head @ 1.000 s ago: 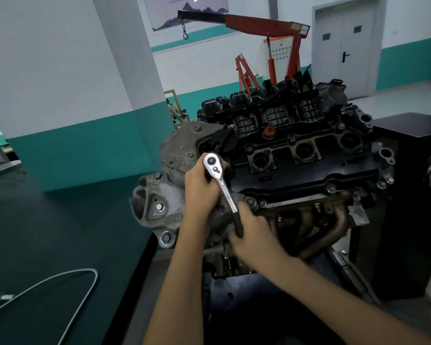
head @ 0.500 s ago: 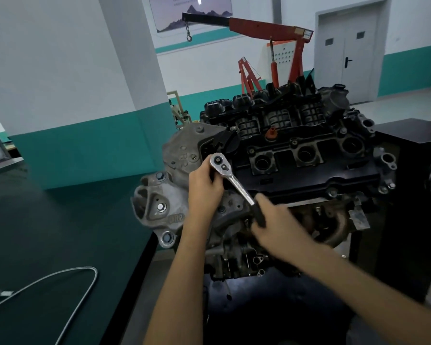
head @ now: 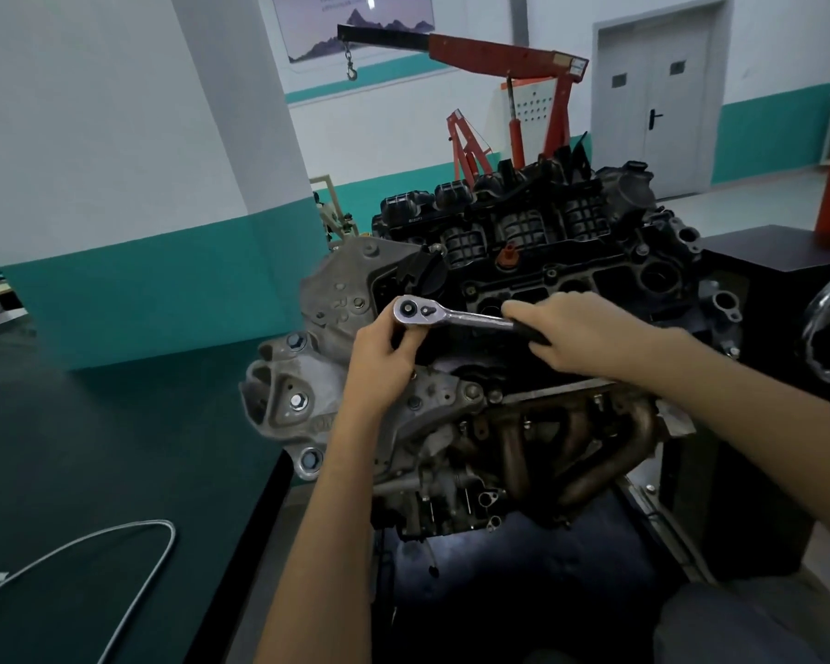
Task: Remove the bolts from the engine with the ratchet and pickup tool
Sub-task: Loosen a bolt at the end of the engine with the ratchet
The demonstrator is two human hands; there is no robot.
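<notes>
On engine (head: pixel 547 261) | left hand (head: pixel 379 361) fingers hold ratchet (head: pixel 456 317) head | right hand (head: pixel 590 333) fingers wrap handle | hoist (head: pixel 499 47) behind

A dark green surface (head: pixel 92 448) fills the left side. On it, near its front corner, lies the pickup tool (head: pixel 168 527), its flexible silver shaft bent into a loop. Just beside the surface's right edge, the engine (head: pixel 523 242) stands over a dark base (head: pixel 523 591).
</notes>
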